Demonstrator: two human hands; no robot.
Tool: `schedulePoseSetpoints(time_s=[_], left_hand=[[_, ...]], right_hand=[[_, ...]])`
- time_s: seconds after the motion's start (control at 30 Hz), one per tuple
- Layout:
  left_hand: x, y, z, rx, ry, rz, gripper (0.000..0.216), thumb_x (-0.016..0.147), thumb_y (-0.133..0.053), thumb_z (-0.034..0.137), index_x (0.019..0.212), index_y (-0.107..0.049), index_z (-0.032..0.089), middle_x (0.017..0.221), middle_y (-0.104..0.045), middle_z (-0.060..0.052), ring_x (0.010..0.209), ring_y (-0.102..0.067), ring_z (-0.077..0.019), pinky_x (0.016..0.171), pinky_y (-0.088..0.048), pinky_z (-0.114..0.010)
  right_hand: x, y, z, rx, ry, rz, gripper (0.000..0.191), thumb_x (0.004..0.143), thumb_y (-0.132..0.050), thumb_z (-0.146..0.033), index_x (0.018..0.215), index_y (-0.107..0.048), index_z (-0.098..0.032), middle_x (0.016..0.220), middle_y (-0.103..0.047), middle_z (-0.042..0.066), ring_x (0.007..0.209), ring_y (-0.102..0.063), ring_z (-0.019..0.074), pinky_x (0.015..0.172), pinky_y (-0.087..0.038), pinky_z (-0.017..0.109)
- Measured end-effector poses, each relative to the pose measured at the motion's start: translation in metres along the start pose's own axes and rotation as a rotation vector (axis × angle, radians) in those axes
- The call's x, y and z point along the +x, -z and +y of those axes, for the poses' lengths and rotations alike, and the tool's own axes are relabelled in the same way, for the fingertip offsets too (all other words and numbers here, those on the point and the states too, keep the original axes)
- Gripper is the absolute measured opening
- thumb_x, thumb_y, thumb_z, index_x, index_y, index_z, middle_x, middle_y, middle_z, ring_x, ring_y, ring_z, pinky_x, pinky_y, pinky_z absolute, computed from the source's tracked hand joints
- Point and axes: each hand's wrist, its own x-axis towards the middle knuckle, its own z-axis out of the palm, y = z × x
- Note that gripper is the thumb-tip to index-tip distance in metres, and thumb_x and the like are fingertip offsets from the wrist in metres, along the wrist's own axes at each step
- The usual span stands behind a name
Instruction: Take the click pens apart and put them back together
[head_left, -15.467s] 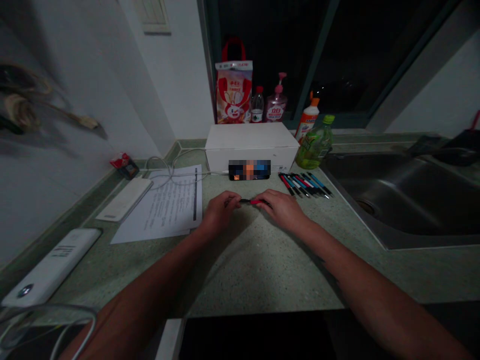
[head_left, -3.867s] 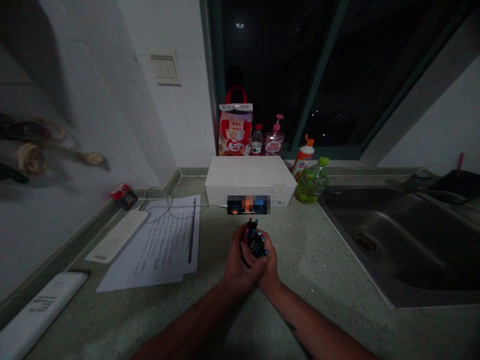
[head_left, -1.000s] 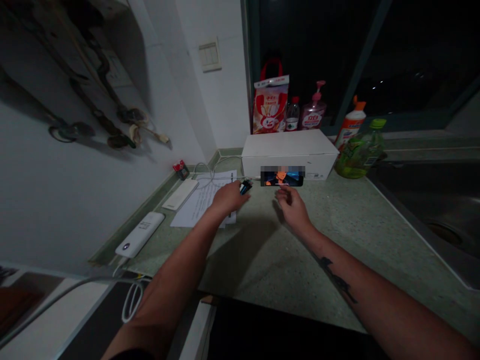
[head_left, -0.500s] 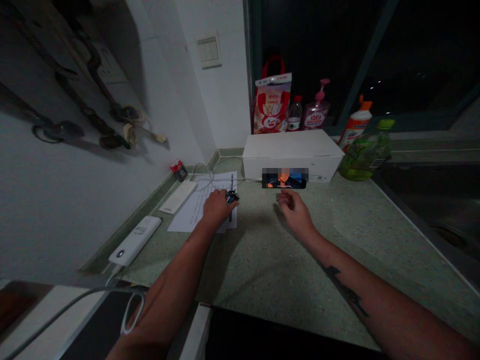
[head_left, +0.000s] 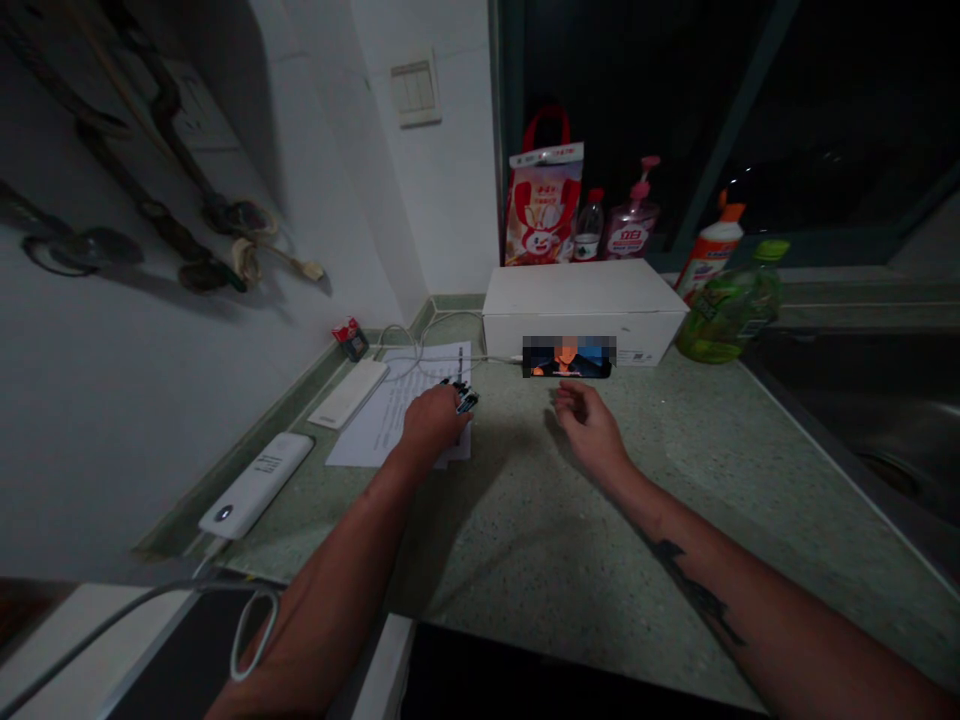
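My left hand (head_left: pixel 433 418) is closed around a bundle of small dark, shiny pieces (head_left: pixel 466 398) with light and bluish glints; their kind is too small to make out. It is above the right edge of printed paper sheets (head_left: pixel 382 425) on the counter. My right hand (head_left: pixel 589 418) hovers over the counter, fingers loosely bent and a little apart, with nothing visible in them. Just beyond its fingertips a phone (head_left: pixel 570 366) leans sideways against a white box (head_left: pixel 600 290), its screen lit and a cable plugged into its left end.
Along the left wall lie a white power bank (head_left: pixel 259 485), a flat white slab (head_left: pixel 349 393) and a small red-and-black packet (head_left: pixel 350 340). Behind the box stand a red bag (head_left: pixel 544 215) and a pink pump bottle (head_left: pixel 631 228). A green bottle (head_left: pixel 724 315) is beside the sink (head_left: pixel 892 400).
My left hand has turned slightly, so the bundle shows at a different angle in its fingers. My right hand stays where it was. The view has shifted a little.
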Motion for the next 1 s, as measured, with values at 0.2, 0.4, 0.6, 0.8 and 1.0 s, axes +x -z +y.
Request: schedulePoseSetpoints(time_s=[0.2,0.4,0.6,0.8,1.0], left_hand=[[-0.003,0.001,0.007,0.056,-0.041,0.018,0.02,0.098,-0.057,0.03,0.109,-0.07,0.019,0.116,-0.075,-0.013,0.11,-0.072,-0.0289,0.092,-0.054,-0.035],[-0.006,0.005,0.012,0.068,-0.053,0.016,0.027,0.103,-0.053,0.03,0.119,-0.07,0.017,0.123,-0.071,-0.015,0.114,-0.07,-0.0294,0.094,-0.054,-0.036],[-0.007,0.009,0.015,0.021,-0.056,0.057,0.028,0.104,-0.053,0.03,0.121,-0.072,0.017,0.123,-0.071,-0.015,0.118,-0.068,-0.0303,0.098,-0.053,-0.038],[-0.014,0.016,0.042,-0.171,-0.256,0.09,0.032,0.108,-0.05,0.027,0.129,-0.072,0.02,0.124,-0.071,-0.011,0.119,-0.067,-0.0248,0.103,-0.049,-0.032],[-0.015,0.02,0.079,-0.09,-0.414,-0.025,0.033,0.108,-0.048,0.03,0.128,-0.073,0.024,0.121,-0.069,-0.01,0.108,-0.071,-0.0253,0.093,-0.052,-0.032]], right_hand=[[-0.004,-0.001,-0.001,-0.055,0.047,-0.036,0.035,0.085,-0.063,-0.036,0.118,-0.064,-0.024,0.117,-0.073,0.014,0.103,-0.071,0.0265,0.096,-0.058,0.051],[-0.005,0.0,-0.004,-0.108,0.091,-0.073,0.034,0.087,-0.062,-0.035,0.119,-0.065,-0.023,0.118,-0.073,0.013,0.102,-0.07,0.0256,0.096,-0.058,0.05],[-0.006,0.0,-0.006,-0.155,0.133,-0.077,0.033,0.089,-0.059,-0.034,0.119,-0.067,-0.022,0.114,-0.073,0.013,0.1,-0.071,0.0252,0.094,-0.058,0.048],[-0.006,0.008,-0.026,-0.252,0.257,-0.176,0.035,0.098,-0.055,-0.035,0.128,-0.068,-0.023,0.119,-0.072,0.012,0.106,-0.07,0.0256,0.098,-0.056,0.045],[-0.004,0.014,-0.042,-0.347,0.289,-0.231,0.035,0.101,-0.052,-0.033,0.13,-0.068,-0.025,0.119,-0.074,0.011,0.102,-0.071,0.0251,0.092,-0.057,0.042]])
